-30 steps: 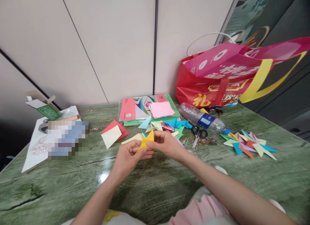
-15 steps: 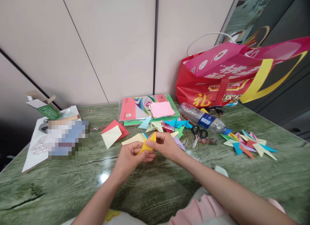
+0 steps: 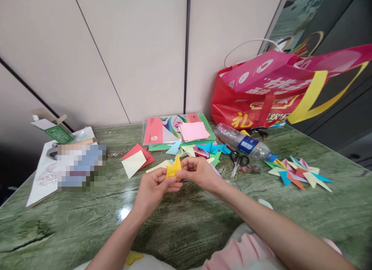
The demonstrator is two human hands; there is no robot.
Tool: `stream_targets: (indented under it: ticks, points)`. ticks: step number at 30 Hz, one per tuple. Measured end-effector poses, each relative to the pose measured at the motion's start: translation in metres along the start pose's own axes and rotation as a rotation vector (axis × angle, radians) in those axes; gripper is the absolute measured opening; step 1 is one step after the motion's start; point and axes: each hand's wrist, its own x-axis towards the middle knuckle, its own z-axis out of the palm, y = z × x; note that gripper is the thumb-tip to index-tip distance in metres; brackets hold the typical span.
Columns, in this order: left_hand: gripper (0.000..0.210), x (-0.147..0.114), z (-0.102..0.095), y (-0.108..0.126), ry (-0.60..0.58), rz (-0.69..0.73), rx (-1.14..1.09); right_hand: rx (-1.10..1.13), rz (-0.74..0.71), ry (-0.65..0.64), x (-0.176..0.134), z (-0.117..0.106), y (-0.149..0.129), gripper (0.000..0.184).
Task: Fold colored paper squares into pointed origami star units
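A folded yellow origami paper [image 3: 173, 168] is held above the table between both hands, one long point standing up. My left hand [image 3: 157, 184] pinches its lower left part, thumb in front and fingers behind. My right hand [image 3: 197, 172] grips the lower right edge between thumb and fingers. Just beyond the hands lie folded paper pieces in blue, cream, green and purple, among them a blue piece [image 3: 211, 147]. Left of them a cream square sheet [image 3: 133, 163] overlaps a red sheet [image 3: 149, 156]. Part of the pieces behind my right hand is hidden.
Black-handled scissors [image 3: 236, 163] and a plastic bottle [image 3: 242, 141] lie to the right, near a pile of folded papers [image 3: 302, 173]. Paper packs [image 3: 161, 132] lie at the back beside a red bag [image 3: 261, 103]. A white board [image 3: 43, 184] and an open box [image 3: 55, 130] are left.
The yellow paper has turned, and its point now stands clear above the fingers. My right hand has shifted its pinch from the upper point to the lower right edge.
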Motion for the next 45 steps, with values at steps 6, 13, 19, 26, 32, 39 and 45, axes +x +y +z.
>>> stream_targets:
  ticks: [6, 13, 19, 26, 32, 39, 45]
  points:
    - [0.029, 0.001, -0.001, 0.0, -0.06, 0.026, -0.049, 0.074, 0.004, 0.043, 0.004, -0.004, 0.007, 0.035]
    - [0.034, 0.0, 0.0, 0.003, -0.067, 0.023, -0.045, 0.107, -0.007, 0.048, 0.007, -0.008, 0.01, 0.031]
    - [0.04, 0.002, -0.001, 0.0, -0.011, 0.04, -0.076, 0.108, -0.038, 0.086, 0.008, -0.007, 0.009, 0.028]
    - [0.041, 0.003, -0.003, -0.001, -0.024, 0.09, 0.055, 0.067, -0.041, 0.058, 0.008, -0.009, 0.009, 0.028]
    - [0.04, 0.003, -0.005, 0.001, 0.027, 0.077, 0.156, 0.053, -0.084, 0.115, 0.009, -0.011, 0.012, 0.033]
    - [0.051, 0.004, -0.004, -0.001, 0.03, 0.012, 0.079, -0.163, -0.085, 0.008, 0.004, -0.007, 0.008, 0.027]
    - [0.053, 0.006, -0.008, -0.004, 0.091, 0.01, 0.03, -0.441, -0.243, -0.009, -0.002, -0.004, 0.008, 0.044]
